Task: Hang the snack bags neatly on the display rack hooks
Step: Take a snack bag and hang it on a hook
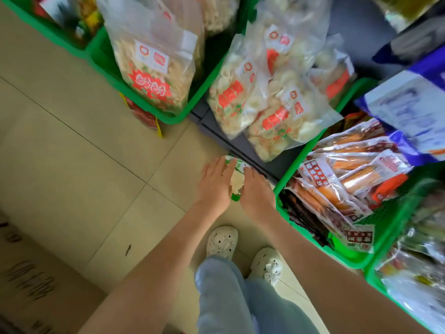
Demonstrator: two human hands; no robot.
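- Beige floor tiles (72, 131) fill the shop aisle, with a brown cardboard box (26, 273) at the far left edge.
- Upper left, a green basket (106, 68) holds a clear bag of pale stick snacks (154, 66) with a red label.
- Left hand (215, 183) reaches down, its fingers fairly straight over the left side of a small snack bag (235, 179).
- That small bag, green-printed with pale contents, sits between both hands, low over the floor near the dark shelf base (243, 143).
- Right hand (256, 190) covers the bag's right side; both thumbs are hidden, so I cannot tell whether either grip pinches the bag.
- Below the hands are white clogs (222, 242) and pale jeans (224, 297).
- Clear bags of pale crisps (265, 97) lean further right.
- Another green basket (284, 186) holds packs of orange sticks (349, 179).
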